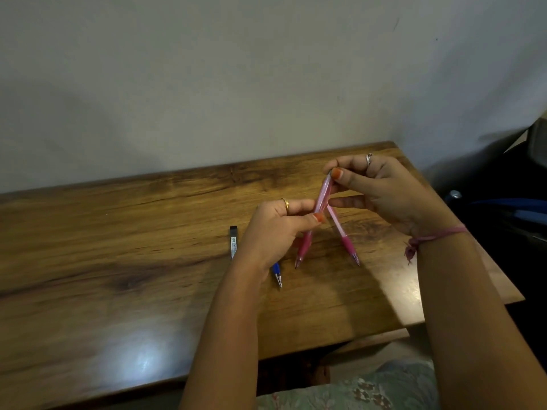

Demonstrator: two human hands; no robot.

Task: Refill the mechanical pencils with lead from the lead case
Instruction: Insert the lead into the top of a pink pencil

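Nearest to the wearer, a patch of pale floral cloth (381,386) showed at the bottom edge, below the front lip of the wooden table (124,261), whose glossy grain threw back a white glare near its front left. Just beyond, two bare forearms reached over the top. A blue-tipped pencil (277,275) lay on the wood, its upper part hidden under the left wrist. The left hand (275,229), a gold ring on one finger, had its thumb and fingers clamped on the middle of a red-gripped pencil (313,220) held tip-down and tilted above the table. The right hand (381,190), wearing a ring and a pink thread at the wrist, had its thumb and forefinger pinched together at that pencil's top end, the other fingers loosely curled. A second, pink-gripped pencil (343,235) lay slanted on the table just beside, under the right hand. Left of the hands, the black lead case (233,242) rested flat, with a white label whose print was too small to read. Farther back, the table met a plain pale wall (236,69), and dark clutter (509,208) sat to the right.
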